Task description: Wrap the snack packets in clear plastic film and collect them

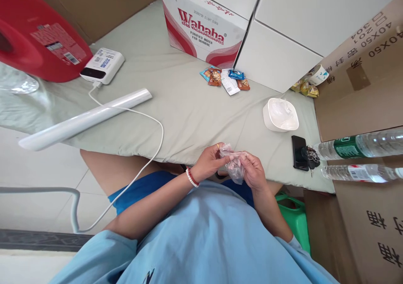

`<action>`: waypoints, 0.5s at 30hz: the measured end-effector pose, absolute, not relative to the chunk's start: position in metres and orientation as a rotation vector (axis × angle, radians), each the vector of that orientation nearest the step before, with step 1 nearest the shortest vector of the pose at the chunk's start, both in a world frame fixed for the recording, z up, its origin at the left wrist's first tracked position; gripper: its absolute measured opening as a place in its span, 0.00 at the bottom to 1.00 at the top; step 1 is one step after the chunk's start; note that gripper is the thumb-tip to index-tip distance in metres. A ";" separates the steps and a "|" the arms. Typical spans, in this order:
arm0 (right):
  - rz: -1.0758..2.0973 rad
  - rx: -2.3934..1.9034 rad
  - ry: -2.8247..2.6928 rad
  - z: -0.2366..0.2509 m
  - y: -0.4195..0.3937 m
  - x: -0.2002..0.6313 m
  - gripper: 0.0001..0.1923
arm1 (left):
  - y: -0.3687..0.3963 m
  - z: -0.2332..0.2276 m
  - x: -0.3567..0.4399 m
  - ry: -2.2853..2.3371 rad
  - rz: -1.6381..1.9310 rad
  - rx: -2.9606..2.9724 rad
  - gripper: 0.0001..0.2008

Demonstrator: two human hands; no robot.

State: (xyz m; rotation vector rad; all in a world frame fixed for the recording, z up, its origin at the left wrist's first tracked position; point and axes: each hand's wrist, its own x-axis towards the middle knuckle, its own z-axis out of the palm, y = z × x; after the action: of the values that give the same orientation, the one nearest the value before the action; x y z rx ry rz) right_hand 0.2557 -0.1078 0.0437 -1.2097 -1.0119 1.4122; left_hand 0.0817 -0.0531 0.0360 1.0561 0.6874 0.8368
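Observation:
Both hands are together just past the near edge of the cloth-covered table, over my lap. My left hand, with a ring and a beaded bracelet, pinches one side of a crumpled clear plastic bag. On the other side, my right hand grips the same bag between thumb and fingers. The bag hangs a little below the fingertips; whether anything is inside it I cannot tell. Ahead and to the right stands a white square bowl with crumpled clear plastic in it.
Small snack packets lie before a Wahaha water carton. At right are a black phone, keys and two lying water bottles. A white tube, charging cable, white device and red jug occupy the left.

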 end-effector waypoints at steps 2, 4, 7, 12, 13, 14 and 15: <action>1.350 -1.273 -0.978 0.042 -0.108 0.260 0.18 | -0.053 0.032 0.079 0.726 0.885 1.044 0.20; 1.279 -1.321 -0.975 0.043 -0.108 0.264 0.18 | -0.052 0.028 0.075 0.770 0.900 1.031 0.20; 1.196 -1.330 -0.978 0.046 -0.106 0.269 0.19 | -0.051 0.023 0.069 0.842 0.890 1.046 0.19; 1.112 -1.263 -0.872 0.054 -0.105 0.277 0.18 | -0.046 0.021 0.061 0.875 0.956 1.088 0.17; 1.119 -1.239 -0.867 0.055 -0.105 0.279 0.17 | -0.045 0.022 0.061 0.859 0.974 1.091 0.17; 1.131 -1.211 -0.876 0.056 -0.106 0.281 0.16 | -0.045 0.023 0.060 0.840 0.992 1.099 0.15; 1.149 -1.182 -0.897 0.057 -0.107 0.282 0.16 | -0.045 0.024 0.061 0.821 1.008 1.113 0.14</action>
State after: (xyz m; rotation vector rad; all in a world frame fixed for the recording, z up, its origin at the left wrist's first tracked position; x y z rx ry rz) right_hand 0.2823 -0.1067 0.0574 -1.1817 -0.8972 1.1487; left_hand 0.0609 -0.0453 0.0236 1.1127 0.8211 1.0083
